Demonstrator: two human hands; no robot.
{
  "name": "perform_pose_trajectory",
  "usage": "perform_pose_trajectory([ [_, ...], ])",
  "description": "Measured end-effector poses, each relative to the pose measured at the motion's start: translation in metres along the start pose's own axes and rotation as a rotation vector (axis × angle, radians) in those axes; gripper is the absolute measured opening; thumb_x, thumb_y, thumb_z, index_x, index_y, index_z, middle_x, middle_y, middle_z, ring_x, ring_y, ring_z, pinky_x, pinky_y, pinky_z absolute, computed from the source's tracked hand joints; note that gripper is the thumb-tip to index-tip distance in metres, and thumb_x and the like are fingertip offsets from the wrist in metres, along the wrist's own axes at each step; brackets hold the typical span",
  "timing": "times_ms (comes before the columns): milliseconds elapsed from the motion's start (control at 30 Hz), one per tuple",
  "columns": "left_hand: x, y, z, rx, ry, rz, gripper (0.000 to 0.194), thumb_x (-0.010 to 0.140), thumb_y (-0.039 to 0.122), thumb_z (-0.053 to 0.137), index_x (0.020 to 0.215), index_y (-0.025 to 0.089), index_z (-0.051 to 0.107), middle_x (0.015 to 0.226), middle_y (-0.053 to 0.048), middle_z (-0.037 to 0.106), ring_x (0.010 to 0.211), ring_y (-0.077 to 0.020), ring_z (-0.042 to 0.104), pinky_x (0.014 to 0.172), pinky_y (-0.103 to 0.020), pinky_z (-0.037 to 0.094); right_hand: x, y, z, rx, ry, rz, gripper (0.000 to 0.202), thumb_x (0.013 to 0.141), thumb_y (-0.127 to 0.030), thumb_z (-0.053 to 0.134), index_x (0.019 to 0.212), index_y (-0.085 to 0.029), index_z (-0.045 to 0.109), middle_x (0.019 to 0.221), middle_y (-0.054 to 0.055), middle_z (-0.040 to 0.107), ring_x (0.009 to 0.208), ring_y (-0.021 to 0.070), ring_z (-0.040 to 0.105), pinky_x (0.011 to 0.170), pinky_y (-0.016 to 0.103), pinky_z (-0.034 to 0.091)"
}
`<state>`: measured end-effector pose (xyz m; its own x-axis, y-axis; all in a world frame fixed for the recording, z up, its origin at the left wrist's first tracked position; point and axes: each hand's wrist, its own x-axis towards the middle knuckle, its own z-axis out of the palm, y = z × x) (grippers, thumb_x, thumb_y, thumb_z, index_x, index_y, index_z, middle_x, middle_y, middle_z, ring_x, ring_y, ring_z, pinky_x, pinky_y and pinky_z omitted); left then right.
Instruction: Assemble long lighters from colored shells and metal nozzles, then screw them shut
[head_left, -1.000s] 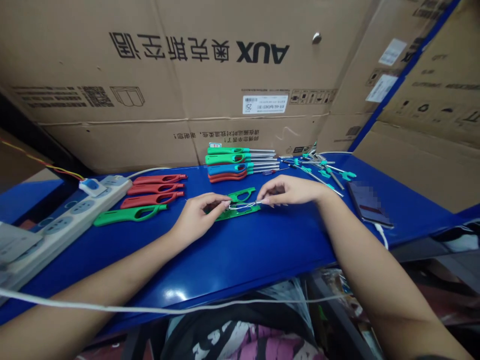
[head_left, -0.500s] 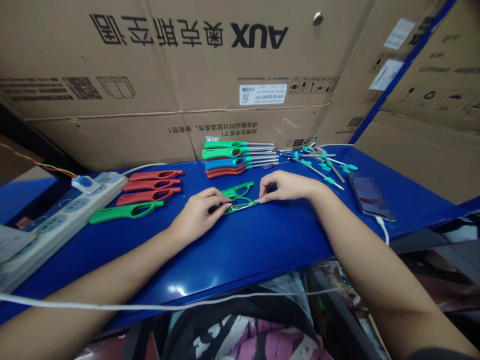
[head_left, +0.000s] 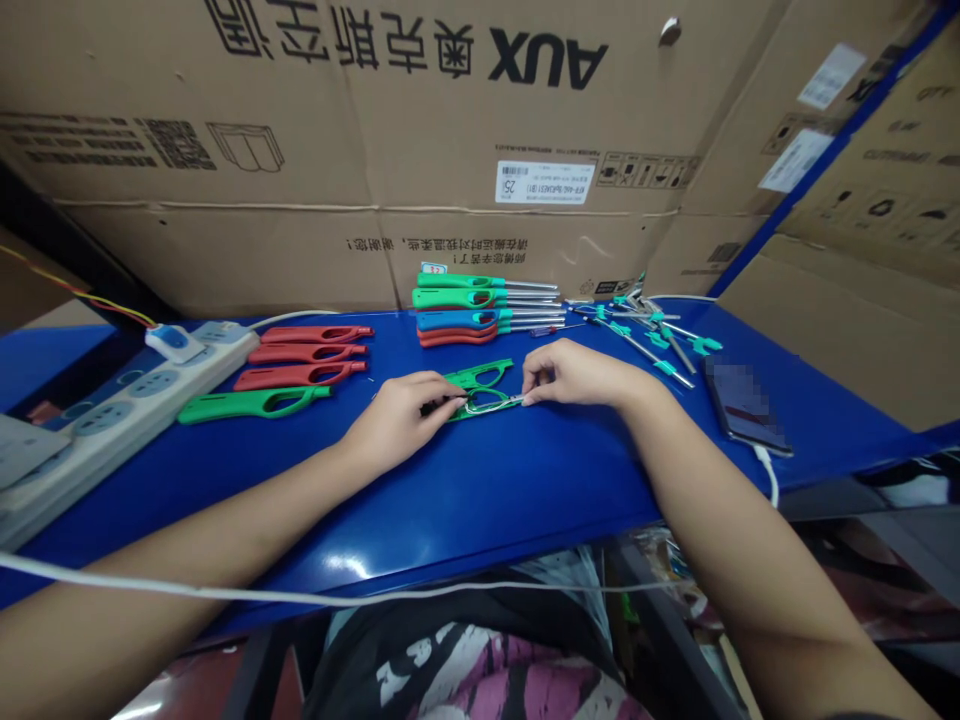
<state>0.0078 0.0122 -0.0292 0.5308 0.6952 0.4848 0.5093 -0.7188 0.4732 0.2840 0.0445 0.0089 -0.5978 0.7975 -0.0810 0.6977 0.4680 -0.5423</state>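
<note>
In front of me lie the two halves of a green lighter casing (head_left: 480,376), the far half lying open beside the near one. Over the left end of the near half, my left hand (head_left: 405,408) is closed, thumb and fingers pinching a small black part (head_left: 456,398). Thin pale wires (head_left: 487,406) loop from there across the casing's trigger opening. At the casing's narrow right end, my right hand (head_left: 574,375) pinches the end of the wires between thumb and forefinger. Its other fingers are curled in.
Red handle casings (head_left: 300,374) and one green casing (head_left: 255,403) lie left, beside a power strip (head_left: 127,408). Finished-looking lighters (head_left: 457,320) are stacked behind, near a screwdriver (head_left: 547,330). Metal rods with teal pieces (head_left: 637,345) and a charging phone (head_left: 746,405) lie right. Cardboard (head_left: 420,150) stands behind.
The camera view has tilted and shifted slightly. Both hands keep nearly the same pinching positions at the two ends of the green casing.
</note>
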Motion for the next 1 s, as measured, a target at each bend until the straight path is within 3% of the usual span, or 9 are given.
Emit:
perform_pose_trajectory([
  [167,0.0,0.0,0.0,-0.001,0.009,-0.01,0.026,0.096,0.037,0.058,0.096,0.019,0.077,0.095,-0.007,0.077,0.085,-0.02,0.072,0.077,-0.032,0.057,-0.003,-0.005,-0.002,-0.025,-0.02,-0.022,0.015,0.08,-0.03,0.074,0.087,-0.017,0.072,0.077,0.003,0.068,0.067,0.0135,0.058,0.061,0.026,0.044],
  [333,-0.001,-0.001,0.001,0.01,0.012,0.0,0.026,0.096,0.036,0.058,0.097,0.019,0.077,0.095,-0.007,0.077,0.085,-0.02,0.072,0.079,-0.031,0.056,-0.004,-0.013,0.002,-0.013,0.04,-0.119,0.027,0.081,-0.034,0.073,0.103,-0.018,0.07,0.094,0.005,0.066,0.074,0.0141,0.056,0.066,0.026,0.045],
  [633,-0.001,0.0,0.0,0.013,-0.008,-0.024,0.026,0.096,0.035,0.056,0.099,0.018,0.075,0.094,-0.007,0.077,0.082,-0.0198,0.071,0.076,-0.031,0.054,0.009,-0.016,0.022,0.043,0.03,-0.211,0.016,0.084,-0.028,0.072,0.096,-0.017,0.068,0.091,0.002,0.056,0.07,0.0118,0.047,0.069,0.026,0.041],
  [1000,-0.001,0.0,-0.001,0.02,-0.017,-0.019,0.024,0.097,0.032,0.056,0.1,0.017,0.075,0.094,-0.007,0.077,0.082,-0.02,0.07,0.074,-0.031,0.053,0.007,-0.019,0.018,0.151,0.001,-0.158,0.016,0.082,-0.03,0.072,0.088,-0.017,0.065,0.083,0.0,0.054,0.067,0.0109,0.042,0.065,0.026,0.037],
])
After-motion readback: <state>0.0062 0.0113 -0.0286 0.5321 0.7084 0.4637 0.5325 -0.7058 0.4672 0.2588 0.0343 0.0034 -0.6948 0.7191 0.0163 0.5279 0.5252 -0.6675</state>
